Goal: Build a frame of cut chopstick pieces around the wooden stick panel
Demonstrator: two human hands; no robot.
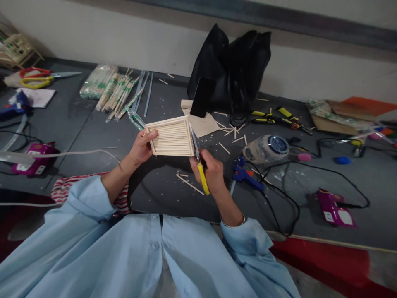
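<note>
My left hand point(143, 145) grips the left end of a small tray-like panel point(171, 138) built from thin wooden sticks laid side by side with a raised stick border. The panel is held tilted above the table. In my right hand point(211, 167) is a pair of scissors point(203, 178) with yellow handles, its fingers wrapped round them. The blades point up along the panel's right edge; whether they touch it I cannot tell. Cut stick pieces point(190, 184) lie on the table below.
A black bag point(229, 70) with a phone point(203, 97) leaning on it stands at the back. Bundled sticks point(116, 93) lie left. To the right are a blue glue gun point(247, 174) with a looping black cable, a plastic jar point(266, 148), pliers point(273, 120) and a purple box point(335, 209).
</note>
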